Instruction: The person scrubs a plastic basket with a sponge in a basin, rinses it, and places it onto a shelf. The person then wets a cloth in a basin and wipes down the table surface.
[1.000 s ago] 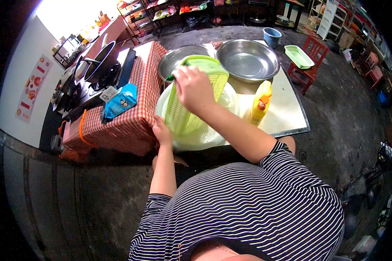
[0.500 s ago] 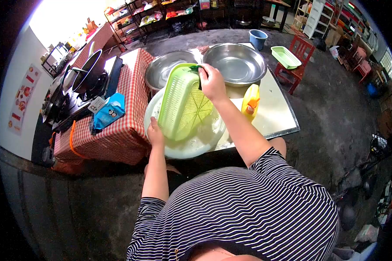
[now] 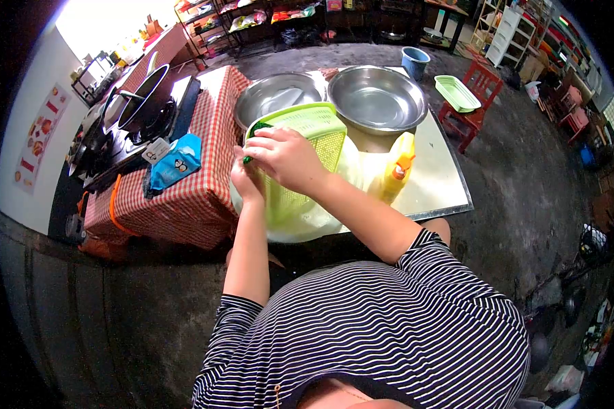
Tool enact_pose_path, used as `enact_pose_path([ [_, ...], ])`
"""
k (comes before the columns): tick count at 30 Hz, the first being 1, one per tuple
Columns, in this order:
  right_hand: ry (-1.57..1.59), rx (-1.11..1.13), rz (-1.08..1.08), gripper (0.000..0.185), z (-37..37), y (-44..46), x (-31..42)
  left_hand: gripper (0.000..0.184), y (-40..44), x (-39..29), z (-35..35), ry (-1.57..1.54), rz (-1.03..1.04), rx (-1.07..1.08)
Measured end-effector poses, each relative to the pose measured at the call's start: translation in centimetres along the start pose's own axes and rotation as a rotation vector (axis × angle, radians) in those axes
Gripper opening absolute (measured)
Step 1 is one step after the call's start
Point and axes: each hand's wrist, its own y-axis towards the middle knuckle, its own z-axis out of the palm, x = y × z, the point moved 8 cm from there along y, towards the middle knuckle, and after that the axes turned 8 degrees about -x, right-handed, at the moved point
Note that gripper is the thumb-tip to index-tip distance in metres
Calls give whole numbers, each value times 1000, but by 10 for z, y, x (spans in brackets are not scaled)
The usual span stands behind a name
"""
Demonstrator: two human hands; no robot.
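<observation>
A light green plastic basket (image 3: 327, 146) stands tilted over a wide pale basin (image 3: 310, 230) at the near edge of the table. My left hand (image 3: 245, 176) is closed on the basket's left side. Over the basket's left rim, my right hand (image 3: 284, 155) presses a dark green scrubbing cloth (image 3: 260, 127), mostly hidden under the fingers. Right of the basin is a yellow bottle (image 3: 397, 167). Two steel basins, one on the left (image 3: 278, 95) and one on the right (image 3: 377, 100), sit behind it.
At the left, a checked cloth (image 3: 215, 129) covers a table with a blue packet (image 3: 176, 162), a stove and a dark wok (image 3: 143, 99). Beyond the white table (image 3: 443, 180) are a blue bucket (image 3: 415, 63) and a red chair (image 3: 477, 92) holding a green tray (image 3: 457, 94).
My right hand has moved from the basket's far upper corner to its left rim, with the cloth. The basket has turned and tipped, and my left hand has shifted up its side.
</observation>
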Motion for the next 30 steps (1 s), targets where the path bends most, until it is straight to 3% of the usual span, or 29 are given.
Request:
enact_pose_path([
  [2, 35, -27, 6, 18, -1, -4, -2, 48, -6, 3, -9, -66, -40, -110],
  [4, 142, -24, 185, 17, -5, -10, -31, 54, -15, -4, -20, 344, -70, -197],
  [6, 142, -90, 297, 18, -6, -25, -76, 54, -11, 1, -46, 353, 193, -363],
  [8, 185, -139, 378, 18, -11, -33, -109, 54, -11, 10, -59, 348, 143, -363],
  [10, 281, -293, 580, 24, -4, -55, -152, 54, -17, 11, -65, 345, 100, -380],
  [12, 403, -302, 883, 24, 15, -87, -193, 54, -24, -2, -57, 334, 79, -412],
  [15, 531, -411, 1102, 28, 22, -100, -188, 50, -51, -13, -47, 263, 2, -550],
  [18, 473, -466, 969, 35, 19, -95, -186, 46, -39, 1, -53, 116, -64, -390],
  [19, 450, -469, 950, 33, 18, -93, -183, 44, 0, 33, -106, 492, -55, -277],
  [20, 454, -445, 915, 31, 16, -89, -176, 43, 7, 10, -91, 270, -107, -191],
  [22, 465, -388, 844, 28, 11, -79, -155, 42, 19, -38, -60, 274, 58, -59],
  [24, 557, -416, 778, 21, 11, -64, -127, 46, 20, -63, -27, 690, -96, 76],
  [26, 319, -365, 317, 19, -3, -33, -82, 51, 16, -87, -8, 1165, 78, 71],
  [29, 132, -53, 95, 22, 15, -21, -25, 57, -5, -105, 26, 1598, 349, -2],
  [30, 104, -21, 14, 23, 20, -22, -9, 58, -9, -106, 27, 1575, 342, -16],
])
